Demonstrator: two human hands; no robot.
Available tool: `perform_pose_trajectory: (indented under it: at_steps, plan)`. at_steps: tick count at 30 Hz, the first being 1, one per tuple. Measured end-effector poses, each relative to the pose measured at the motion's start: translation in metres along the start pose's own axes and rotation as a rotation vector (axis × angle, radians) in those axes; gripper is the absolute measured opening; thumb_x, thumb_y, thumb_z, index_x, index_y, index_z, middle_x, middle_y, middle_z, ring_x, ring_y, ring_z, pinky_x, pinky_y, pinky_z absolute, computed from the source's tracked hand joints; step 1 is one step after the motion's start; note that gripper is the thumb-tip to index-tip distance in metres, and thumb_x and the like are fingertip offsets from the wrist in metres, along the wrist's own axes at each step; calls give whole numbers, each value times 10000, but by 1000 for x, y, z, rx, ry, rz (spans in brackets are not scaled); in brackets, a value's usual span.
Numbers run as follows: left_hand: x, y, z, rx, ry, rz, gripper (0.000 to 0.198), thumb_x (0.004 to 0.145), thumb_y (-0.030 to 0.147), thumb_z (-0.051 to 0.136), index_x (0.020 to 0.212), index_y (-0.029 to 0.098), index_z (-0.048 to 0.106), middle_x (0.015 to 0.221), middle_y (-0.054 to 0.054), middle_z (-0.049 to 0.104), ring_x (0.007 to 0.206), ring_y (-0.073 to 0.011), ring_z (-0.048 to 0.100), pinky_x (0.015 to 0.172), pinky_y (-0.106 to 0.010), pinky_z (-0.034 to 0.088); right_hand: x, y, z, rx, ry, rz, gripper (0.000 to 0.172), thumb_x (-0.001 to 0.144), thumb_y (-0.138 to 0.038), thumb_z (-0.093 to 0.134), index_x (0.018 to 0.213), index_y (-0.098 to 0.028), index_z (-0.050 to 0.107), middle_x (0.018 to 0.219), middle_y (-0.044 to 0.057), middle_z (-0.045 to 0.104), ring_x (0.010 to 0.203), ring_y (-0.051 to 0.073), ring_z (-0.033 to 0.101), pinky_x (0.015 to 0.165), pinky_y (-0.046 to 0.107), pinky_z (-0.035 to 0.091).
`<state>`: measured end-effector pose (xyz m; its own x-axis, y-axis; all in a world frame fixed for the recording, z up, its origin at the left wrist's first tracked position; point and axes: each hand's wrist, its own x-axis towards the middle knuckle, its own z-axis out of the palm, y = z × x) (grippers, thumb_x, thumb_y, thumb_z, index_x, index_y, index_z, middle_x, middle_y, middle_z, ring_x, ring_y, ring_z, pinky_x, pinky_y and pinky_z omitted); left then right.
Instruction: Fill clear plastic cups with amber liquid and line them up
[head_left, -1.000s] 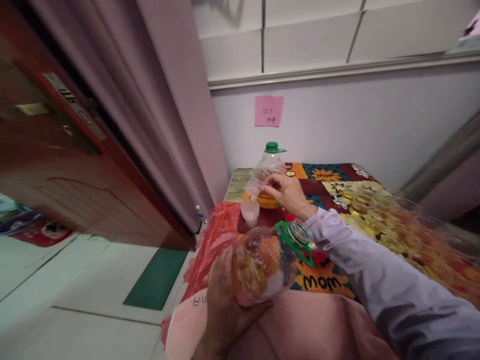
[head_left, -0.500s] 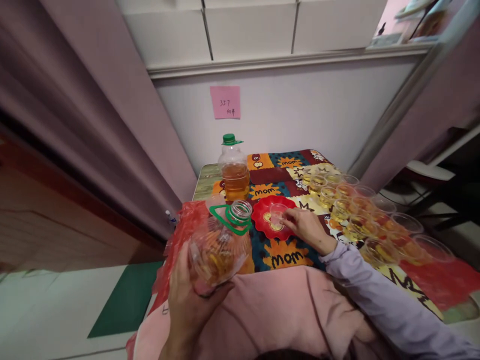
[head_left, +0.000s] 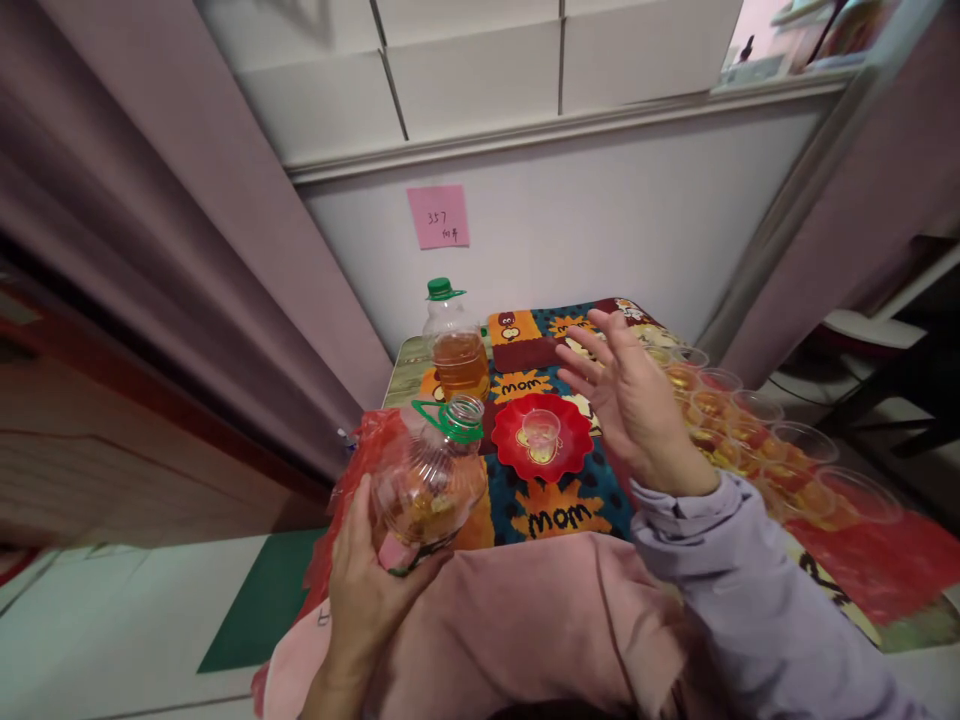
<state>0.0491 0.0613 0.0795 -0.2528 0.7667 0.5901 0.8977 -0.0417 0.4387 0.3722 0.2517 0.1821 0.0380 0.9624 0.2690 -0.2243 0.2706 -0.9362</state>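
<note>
Fabric (head_left: 525, 610) in pink lies across the lap at the near edge. Just above it the left hand (head_left: 367, 590) wraps around the base of an uncapped bottle (head_left: 431, 480), tilted toward the table, its green ring at the open neck; it seems to hold a little amber liquid, though the clear plastic blurs this. A red bag (head_left: 360, 455) lies behind it. On the patterned tablecloth (head_left: 570, 518) sits a red plate (head_left: 506, 445) with 1 small clear cup (head_left: 541, 432) on it. The right hand (head_left: 637, 410) hovers beside the plate, fingers spread, holding nothing. Rows of filled cups (head_left: 742, 430) stand to its right. Farther back stands a green-capped bottle (head_left: 454, 345), and a pink note (head_left: 439, 216) is stuck to the wall.
</note>
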Motion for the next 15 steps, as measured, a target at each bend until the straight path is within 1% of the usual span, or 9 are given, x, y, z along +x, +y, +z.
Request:
perform_pose_trajectory:
  at_steps: [1, 3, 4, 5, 6, 8, 11, 13, 15]
  plan:
    - [1, -1, 1, -5, -12, -14, 1312, 756, 832, 890, 1796, 223, 373, 1679, -299, 635, 1490, -543, 666, 1167, -748, 583, -4, 6, 9, 45, 22, 23, 772, 1083, -877, 413, 1639, -359, 545, 1663, 161, 658, 1437, 341, 736, 1066, 507, 676]
    - [2, -2, 1, -3, -37, -30, 1314, 750, 800, 914, 1797, 225, 367, 1696, -294, 621, 1501, -532, 660, 1181, -740, 577, -18, 28, 29, 91, 59, 54, 852, 1079, -911, 263, 1703, -364, 455, 1749, 163, 579, 1554, 345, 652, 1150, 537, 637]
    - [2, -2, 2, 3, -49, -29, 1312, 750, 787, 921, 1800, 233, 361, 1708, -288, 613, 1513, -526, 653, 1193, -736, 570, -27, 43, 39, 109, 72, 74, 883, 1068, -925, 245, 1716, -355, 436, 1766, 166, 559, 1584, 343, 624, 1190, 544, 611]
    - [2, -1, 2, 10, -56, -21, 1308, 756, 778, 923, 1803, 240, 352, 1722, -284, 600, 1530, -520, 639, 1205, -731, 562, -38, 58, 49, 140, 57, 112, 907, 1053, -942, 271, 1703, -336, 453, 1768, 175, 557, 1600, 343, 608, 1233, 553, 577]
    - [3, 0, 2, 14, -61, -10, 1302, 768, 770, 920, 1808, 244, 340, 1736, -283, 586, 1548, -513, 624, 1216, -725, 555, -48, 71, 59, 181, 15, 153, 926, 1029, -963, 339, 1671, -313, 495, 1765, 189, 560, 1607, 347, 600, 1271, 559, 543]
    - [4, 3, 2, 14, -74, 2, 1282, 794, 761, 908, 1813, 246, 325, 1751, -282, 569, 1575, -503, 601, 1227, -720, 546, -64, 92, 74, 266, -125, 219, 988, 938, -998, 535, 1608, -273, 557, 1756, 219, 568, 1599, 367, 607, 1314, 563, 497]
    - [7, 7, 2, 6, -91, 10, 1267, 810, 774, 890, 1811, 246, 320, 1761, -282, 555, 1590, -507, 582, 1235, -744, 527, -76, 103, 84, 364, -340, 240, 1058, 798, -972, 770, 1568, -268, 594, 1713, 210, 623, 1552, 389, 652, 1292, 562, 525]
    - [7, 8, 4, 16, -119, 44, 1275, 807, 788, 887, 1812, 256, 310, 1759, -275, 560, 1588, -507, 584, 1244, -754, 514, -76, 101, 84, 383, -427, 235, 983, 767, -895, 869, 1508, -285, 651, 1634, 165, 706, 1527, 385, 673, 1264, 556, 556]
    - [7, 7, 7, 40, -157, 87, 1305, 792, 802, 893, 1819, 265, 293, 1753, -270, 569, 1578, -509, 595, 1242, -749, 517, -74, 96, 82, 389, -452, 246, 848, 745, -792, 953, 1392, -291, 730, 1528, 132, 782, 1507, 385, 688, 1246, 555, 577]
